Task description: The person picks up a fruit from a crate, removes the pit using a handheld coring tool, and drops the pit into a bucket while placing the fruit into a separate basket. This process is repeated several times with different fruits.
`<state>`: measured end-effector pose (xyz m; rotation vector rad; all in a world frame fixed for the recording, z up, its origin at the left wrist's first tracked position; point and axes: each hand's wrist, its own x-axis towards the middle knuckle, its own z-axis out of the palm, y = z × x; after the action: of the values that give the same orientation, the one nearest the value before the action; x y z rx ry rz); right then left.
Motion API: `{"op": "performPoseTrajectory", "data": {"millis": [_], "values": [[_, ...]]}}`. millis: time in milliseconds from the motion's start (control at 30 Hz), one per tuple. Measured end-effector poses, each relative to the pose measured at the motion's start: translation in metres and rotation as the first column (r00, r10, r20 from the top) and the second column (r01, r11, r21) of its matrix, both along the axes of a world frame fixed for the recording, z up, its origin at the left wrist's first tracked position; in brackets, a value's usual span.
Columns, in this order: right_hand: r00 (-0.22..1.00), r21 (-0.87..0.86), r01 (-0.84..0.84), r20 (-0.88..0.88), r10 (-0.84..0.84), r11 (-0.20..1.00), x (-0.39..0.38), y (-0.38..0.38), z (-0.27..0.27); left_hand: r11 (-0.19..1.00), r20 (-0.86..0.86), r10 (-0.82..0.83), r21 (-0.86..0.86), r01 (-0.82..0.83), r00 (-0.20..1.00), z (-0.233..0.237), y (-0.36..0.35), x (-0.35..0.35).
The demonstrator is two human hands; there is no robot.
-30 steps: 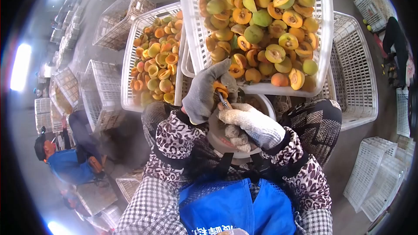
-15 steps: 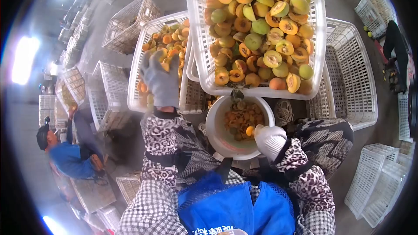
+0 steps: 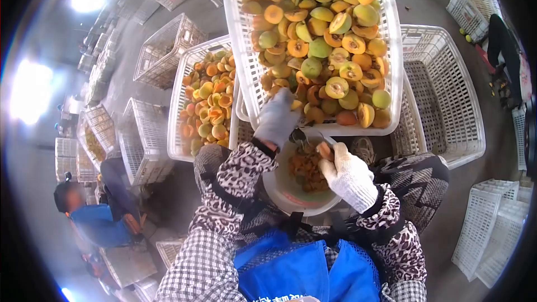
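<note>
Far to the left of the left hand, a person in a blue top is near see-through crates with lots of little holes. Closer to that hand, on its left, is a white side crate full of apricot-like halves, orange and yellow, some curved like little cups.

The left hand, in a soft gray glove, is at the near corner of the big white crate. Its fingers are bent toward the fruit. They look blurry, so I cannot tell if they grip any. Up and to the right of this hand, the big crate is heaped with cut fruit, green, yellow and orange. Many pieces are round, and some show brown middles.

Between the hands, and lower than the big crate, is a round, smooth white bucket with small, lumpy orange bits inside. A dark leaf is by its far rim, just right of the left hand.

The right hand, in a bumpy white knit glove, covers part of the bucket's right side. Its thumb and fingers pinch a small orange-brown thing over the bucket.

Right of that hand is a zigzag trouser leg, with a deep white crate behind it. Farther right, more white crates lean together.
</note>
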<state>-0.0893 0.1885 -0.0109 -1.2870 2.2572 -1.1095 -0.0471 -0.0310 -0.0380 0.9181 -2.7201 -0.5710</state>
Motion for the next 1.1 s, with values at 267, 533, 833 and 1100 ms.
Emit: {"op": "performPoseTrajectory", "data": {"millis": [267, 533, 833, 1100], "values": [[0.961, -0.018, 0.178, -0.214, -0.178, 0.984, 0.027, -0.05, -0.023, -0.157, -0.179, 0.711, 0.902, 0.401, 0.68, 0.076, 0.037, 0.017], [0.994, 0.083, -0.025, 0.111, 0.015, 0.996, 0.028, -0.055, 0.031, 0.131, -0.37, 0.58, 0.922, 0.365, 0.726, 0.064, 0.034, 0.032], [1.0, 0.221, -0.026, 0.003, 0.025, 0.975, 0.031, -0.068, 0.029, 0.228, -0.341, 0.654, 0.94, 0.254, 0.675, 0.071, 0.028, 0.038], [0.88, 0.132, -0.056, 0.474, -0.014, 0.99, 0.024, -0.071, 0.046, 0.303, -0.374, 0.611, 0.925, 0.23, 0.698, 0.073, 0.027, 0.046]]}}
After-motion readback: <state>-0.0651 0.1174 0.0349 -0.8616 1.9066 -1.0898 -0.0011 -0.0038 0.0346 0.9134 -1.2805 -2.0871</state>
